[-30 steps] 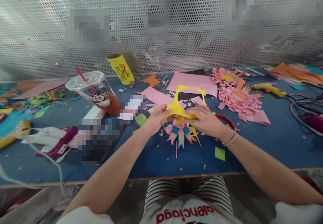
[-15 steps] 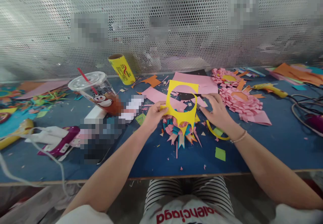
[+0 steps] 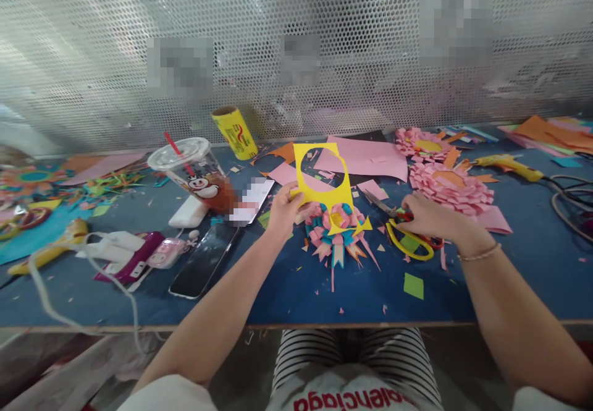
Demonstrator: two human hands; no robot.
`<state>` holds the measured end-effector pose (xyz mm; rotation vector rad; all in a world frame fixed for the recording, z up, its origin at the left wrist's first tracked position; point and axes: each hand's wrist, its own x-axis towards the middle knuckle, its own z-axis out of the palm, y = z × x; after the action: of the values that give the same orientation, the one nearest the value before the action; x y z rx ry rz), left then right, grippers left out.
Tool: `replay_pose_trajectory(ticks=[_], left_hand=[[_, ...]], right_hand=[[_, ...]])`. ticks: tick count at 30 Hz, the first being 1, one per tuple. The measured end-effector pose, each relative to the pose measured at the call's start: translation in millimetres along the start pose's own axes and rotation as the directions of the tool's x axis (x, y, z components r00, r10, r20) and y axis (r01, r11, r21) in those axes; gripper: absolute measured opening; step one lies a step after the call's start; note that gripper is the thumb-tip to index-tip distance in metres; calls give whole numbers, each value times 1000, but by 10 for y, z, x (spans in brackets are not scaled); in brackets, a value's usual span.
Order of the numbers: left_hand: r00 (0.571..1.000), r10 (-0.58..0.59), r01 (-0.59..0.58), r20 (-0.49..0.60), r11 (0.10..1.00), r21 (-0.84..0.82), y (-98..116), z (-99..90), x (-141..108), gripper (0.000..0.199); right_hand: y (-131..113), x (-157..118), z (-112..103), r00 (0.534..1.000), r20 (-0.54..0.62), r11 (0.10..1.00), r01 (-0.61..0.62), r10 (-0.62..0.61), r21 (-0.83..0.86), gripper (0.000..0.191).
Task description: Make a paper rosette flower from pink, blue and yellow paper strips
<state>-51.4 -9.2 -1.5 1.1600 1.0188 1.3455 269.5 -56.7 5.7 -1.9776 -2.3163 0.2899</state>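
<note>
My left hand [image 3: 286,208] pinches the left edge of a sheet of yellow paper [image 3: 322,198] with a large round hole cut out of it. Below and partly behind that sheet lies a pink and blue paper rosette [image 3: 331,241] with ribbon-like tails. On the right, the fingers of my right hand [image 3: 426,216] are closed on a pair of scissors [image 3: 410,247] with yellow and red handles. Their metal blades point away to the upper left, over the table, and the fingers hide part of the handles.
A drink cup [image 3: 204,179] with a red straw and a phone [image 3: 204,262] are on the left. Behind them stands a yellow cardboard tube [image 3: 235,133]. Pink paper flowers [image 3: 451,185] and a yellow glue gun [image 3: 512,167] lie on the right. A perforated metal panel [image 3: 352,3] rises at the back.
My right hand has left the yellow paper, moved right and down, and taken hold of the scissors. My left hand still holds the paper, which has shifted slightly left and tilted.
</note>
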Motion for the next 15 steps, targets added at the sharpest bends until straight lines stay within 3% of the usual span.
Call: replay_pose_trajectory(ticks=[3,10,15], left_hand=[[999,34,-35,-33,999,-40,19,15,-9,32],[998,57,-58,-20,995,-86,42,20,-24,30],[997,78,-80,-29,994,-81,65,14,-30,33]], right_hand=[[33,-13,-42,994,99,999,-37,37,-3,30],[-113,-56,-85,980,195,996,-27,43,-80,27],[-181,-108,-82,964,232,982,-92,129,-162,35]])
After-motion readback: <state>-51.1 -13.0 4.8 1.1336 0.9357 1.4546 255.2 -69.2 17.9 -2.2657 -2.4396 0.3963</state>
